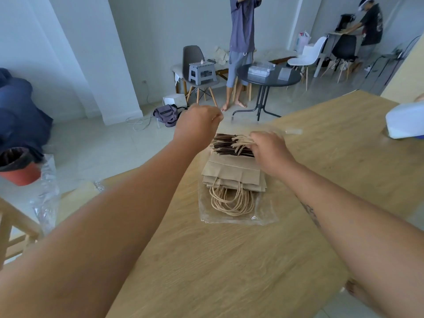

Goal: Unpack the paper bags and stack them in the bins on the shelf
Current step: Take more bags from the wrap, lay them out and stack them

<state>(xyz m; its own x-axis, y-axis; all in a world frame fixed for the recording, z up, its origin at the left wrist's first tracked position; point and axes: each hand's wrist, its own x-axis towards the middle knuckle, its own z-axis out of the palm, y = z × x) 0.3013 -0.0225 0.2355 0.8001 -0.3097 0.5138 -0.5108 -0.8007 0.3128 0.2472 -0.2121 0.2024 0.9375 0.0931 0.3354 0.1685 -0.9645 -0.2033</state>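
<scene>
- Paper bags (231,171): a flat-folded kraft stack lies in the middle of the wooden table (229,260), partly inside a clear plastic wrapper (206,214). Neither bins nor shelf are in view.
- Left hand (197,125): raised beyond the far end of the stack, fingers curled, apparently pinching the far edge of the wrapper. Motion blur limits certainty.
- Right hand (270,152): fingers bent down onto the far twine handles (241,143). The back of the hand hides whether they close round them.
- Risk, tearing: the thin film may stretch or split at the pinch, leaving the stack half-wrapped.
- Risk, sliding: paper slips easily on paper. A pull on the film without firm hold-down may fan the stack or drag it across the table.
- Risk, snagging: the near twine handles (231,200) are open loops and may catch in the wrapper or tangle together.
- Materials: the paper is matt brown, rectangular, with crisp folds. The cord is pale, twisted and rough. The film is glossy, crinkled and limp. The tabletop is smooth, light wood grain.
</scene>
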